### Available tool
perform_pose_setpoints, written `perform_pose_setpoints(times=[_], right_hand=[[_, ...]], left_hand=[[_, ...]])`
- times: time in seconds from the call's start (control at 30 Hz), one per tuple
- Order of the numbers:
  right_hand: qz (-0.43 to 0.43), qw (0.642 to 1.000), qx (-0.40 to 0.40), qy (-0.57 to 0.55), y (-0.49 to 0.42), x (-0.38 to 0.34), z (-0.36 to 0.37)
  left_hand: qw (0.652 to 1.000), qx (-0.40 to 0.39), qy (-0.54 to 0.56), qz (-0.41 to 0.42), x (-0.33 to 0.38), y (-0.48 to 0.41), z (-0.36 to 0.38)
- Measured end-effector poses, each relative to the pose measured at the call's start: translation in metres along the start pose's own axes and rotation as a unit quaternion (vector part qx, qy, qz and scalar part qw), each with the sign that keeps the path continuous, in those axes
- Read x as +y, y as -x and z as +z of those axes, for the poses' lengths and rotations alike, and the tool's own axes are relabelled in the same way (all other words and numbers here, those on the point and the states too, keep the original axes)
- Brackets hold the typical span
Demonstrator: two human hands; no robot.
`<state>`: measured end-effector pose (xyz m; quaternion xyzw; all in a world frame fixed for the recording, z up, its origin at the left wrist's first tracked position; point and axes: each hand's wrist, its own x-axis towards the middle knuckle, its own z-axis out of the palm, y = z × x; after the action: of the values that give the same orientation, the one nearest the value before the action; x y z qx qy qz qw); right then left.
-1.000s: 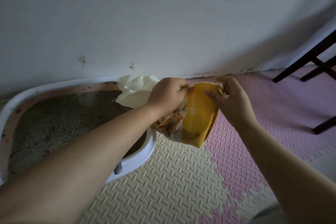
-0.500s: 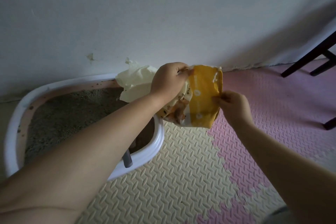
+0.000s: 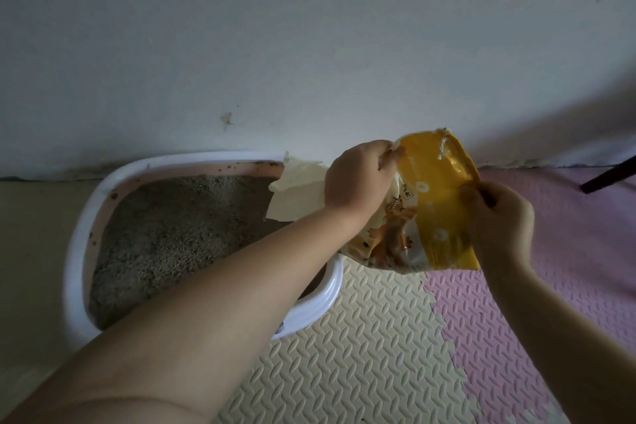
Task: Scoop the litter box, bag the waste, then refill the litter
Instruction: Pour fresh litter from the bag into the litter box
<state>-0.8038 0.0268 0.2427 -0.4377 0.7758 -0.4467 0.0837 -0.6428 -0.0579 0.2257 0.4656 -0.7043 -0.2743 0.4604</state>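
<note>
A yellow litter bag (image 3: 433, 203) with an orange cat picture hangs in the air just right of the litter box. My left hand (image 3: 358, 182) grips its top left corner. My right hand (image 3: 499, 213) pinches its right edge lower down. The white litter box (image 3: 77, 251) stands against the wall on the left, with grey litter (image 3: 172, 234) spread inside. A pale cream plastic bag (image 3: 296, 193) sits at the box's far right corner, partly behind my left hand. My left forearm crosses over the box's near rim.
Foam mats cover the floor, cream (image 3: 361, 354) in front and pink (image 3: 568, 268) to the right. A dark chair leg (image 3: 609, 179) pokes in at the right edge. The white wall (image 3: 309, 45) runs close behind the box.
The yellow bag has risen and turned more upright. My right hand slid from the top corner down to the right edge.
</note>
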Motion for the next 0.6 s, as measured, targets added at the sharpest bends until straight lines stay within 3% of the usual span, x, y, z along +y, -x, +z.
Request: perform_pose_setpoints(times=[0.6], right_hand=[[-0.047,0.997,0.012,0.057,0.007,-0.012,0.017]], left_hand=[[0.983,0.045,0.125,-0.123,-0.01,0.005,0.014]])
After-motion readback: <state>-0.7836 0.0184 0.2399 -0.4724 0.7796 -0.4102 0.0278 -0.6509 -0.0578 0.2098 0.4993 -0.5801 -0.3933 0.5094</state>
